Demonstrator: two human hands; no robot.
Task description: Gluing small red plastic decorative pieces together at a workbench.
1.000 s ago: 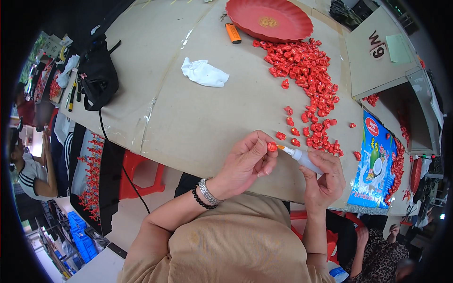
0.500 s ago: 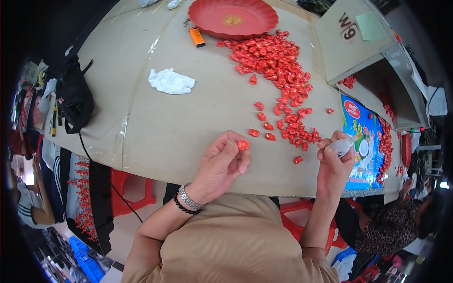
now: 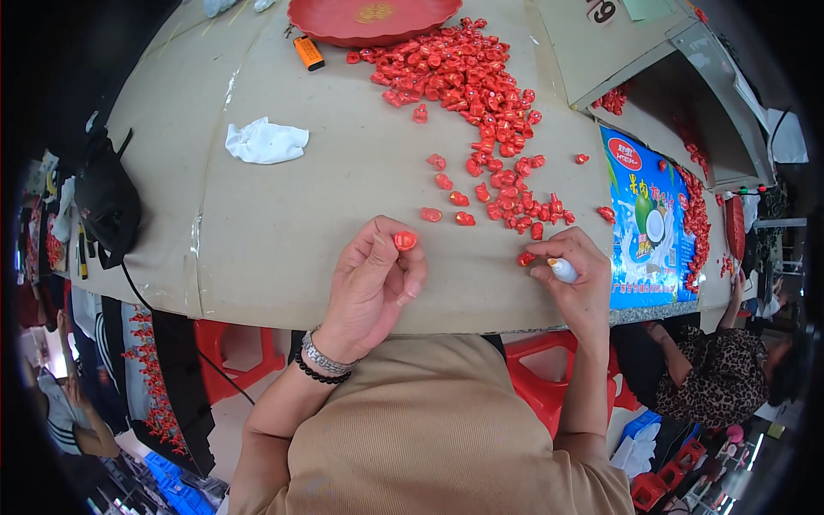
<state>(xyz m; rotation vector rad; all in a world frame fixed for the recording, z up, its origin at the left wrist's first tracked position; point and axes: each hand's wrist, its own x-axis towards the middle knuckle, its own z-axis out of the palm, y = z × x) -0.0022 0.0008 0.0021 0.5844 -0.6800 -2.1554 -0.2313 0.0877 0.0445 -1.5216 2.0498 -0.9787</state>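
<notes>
The left hand [image 3: 371, 287] is pinching a small red piece [image 3: 404, 240] between the thumb tip and the curled forefinger, the piece sitting right at the fingertips with its rounded face turned up, while the other fingers are folding loosely into the palm; this hand is hovering just inside the near edge of the table [image 3: 283, 232], with a metal watch strap and a dark bead bracelet [image 3: 322, 365] showing at the wrist. The right hand [image 3: 575, 279] is closing around a small white tube-like thing [image 3: 563, 271], whose rounded end is poking out between thumb and fingers, and its forefinger is reaching down to another red piece [image 3: 525, 258] that is lying on the surface and touching the fingertip, close to the near edge toward the right corner. Just beyond both hands a few loose red pieces [image 3: 446, 202] are lying apart from one another, and farther out they are thickening into a long heap of red pieces [image 3: 472, 86] that is running toward the far edge, where a red tray [image 3: 369, 17] is sitting with an orange lighter [image 3: 309, 53] just beside it. A crumpled white cloth [image 3: 266, 142] is lying well apart on the left half of the surface, a black bag [image 3: 107, 202] is hanging off the left edge, and a blue printed packet [image 3: 648, 223] is lying along the right edge
</notes>
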